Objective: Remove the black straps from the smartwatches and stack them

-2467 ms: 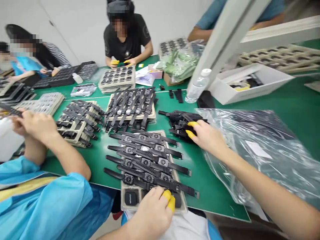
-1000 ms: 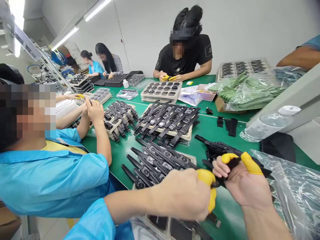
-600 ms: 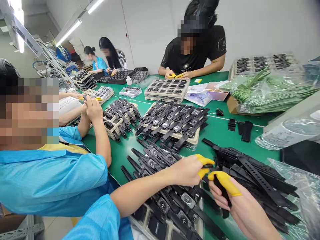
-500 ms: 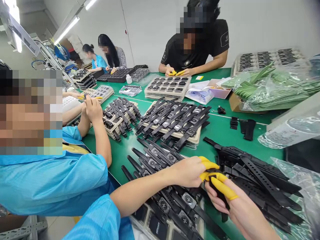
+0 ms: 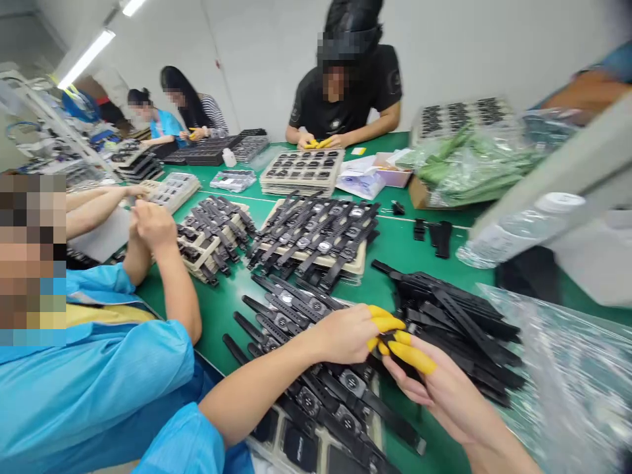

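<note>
My left hand (image 5: 348, 332), with yellow finger cots on its fingertips, comes in from the blue sleeve and pinches a small black watch part, apparently a watch strap (image 5: 388, 337). Thumb and finger of my right hand (image 5: 434, 375), also in yellow cots, close on the same piece from the right. Most of it is hidden by the fingers. Below and left of my hands lies a tray (image 5: 318, 454) covered with watches (image 5: 309, 400) on black straps, backs up. Just right of my hands is a heap of loose black straps (image 5: 454, 322).
Trays of strapped watches (image 5: 320, 243) stand on the green table (image 5: 232, 289). A co-worker in blue (image 5: 123, 375) sits close on my left; another in black (image 5: 345, 99) sits opposite. To the right are a plastic bottle (image 5: 523, 230), clear plastic bags (image 5: 567, 375) and green strips (image 5: 459, 171).
The view has swung to the right, so the scene sits further left. Both hands still hold the black strap together. The strap end that hung from my right hand is now mostly hidden.
</note>
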A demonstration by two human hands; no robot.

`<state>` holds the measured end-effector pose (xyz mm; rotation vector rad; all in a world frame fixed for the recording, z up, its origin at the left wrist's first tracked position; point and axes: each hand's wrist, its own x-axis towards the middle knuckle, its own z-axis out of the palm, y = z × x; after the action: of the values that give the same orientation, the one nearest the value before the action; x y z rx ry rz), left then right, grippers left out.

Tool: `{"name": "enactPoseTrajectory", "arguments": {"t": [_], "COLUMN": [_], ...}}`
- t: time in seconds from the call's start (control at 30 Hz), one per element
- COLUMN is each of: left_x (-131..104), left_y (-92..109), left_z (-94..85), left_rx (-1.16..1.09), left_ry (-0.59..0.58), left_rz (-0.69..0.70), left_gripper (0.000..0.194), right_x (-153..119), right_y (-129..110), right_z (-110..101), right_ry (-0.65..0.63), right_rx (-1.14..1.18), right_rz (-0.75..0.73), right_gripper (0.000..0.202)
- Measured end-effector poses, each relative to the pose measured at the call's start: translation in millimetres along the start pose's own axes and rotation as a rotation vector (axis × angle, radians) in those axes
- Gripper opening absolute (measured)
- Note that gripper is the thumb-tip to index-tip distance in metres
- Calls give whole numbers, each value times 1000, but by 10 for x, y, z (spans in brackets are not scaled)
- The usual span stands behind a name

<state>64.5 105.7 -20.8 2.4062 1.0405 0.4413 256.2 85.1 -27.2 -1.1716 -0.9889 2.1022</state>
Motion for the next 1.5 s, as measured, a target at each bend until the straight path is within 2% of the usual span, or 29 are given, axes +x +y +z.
{"name": "enactPoseTrajectory", "arguments": {"t": [0.17, 0.33, 0.5, 0.67, 0.8, 1.03, 1.17, 1.3, 1.5], "left_x": [-39, -56, -51, -31, -11, -4, -4, -9, -23], "left_y": [-79, -162, -147, -194, -211, -114, -87, -89, -112], "left_z": [31, 67, 54, 92, 113, -31, -35, -18, -10], "left_rx": [-36, -31, -13, -37, -67, -138, -38, 98, -8], "left_ry": [122, 182, 178, 207, 238, 204, 209, 154, 183], "left_rz": [30, 54, 84, 92, 108, 172, 144, 131, 154], "left_gripper": [57, 56, 50, 51, 51, 46, 45, 43, 40], "right_x": [39, 86, 85, 89, 96, 86, 89, 96, 99], "right_y": [-60, -4, -4, -37, -61, -74, -75, -56, -40], "right_z": [180, 190, 145, 169, 146, 110, 118, 117, 104], "right_ry": [56, 74, 28, 81, 62, 83, 81, 80, 66], "right_rx": [96, 131, 112, 176, 236, 275, 247, 211, 207], "right_rz": [-99, -175, -135, -163, -148, -166, -148, -117, -125], "right_gripper": [37, 33, 30, 28, 27, 26, 25, 26, 28]}}
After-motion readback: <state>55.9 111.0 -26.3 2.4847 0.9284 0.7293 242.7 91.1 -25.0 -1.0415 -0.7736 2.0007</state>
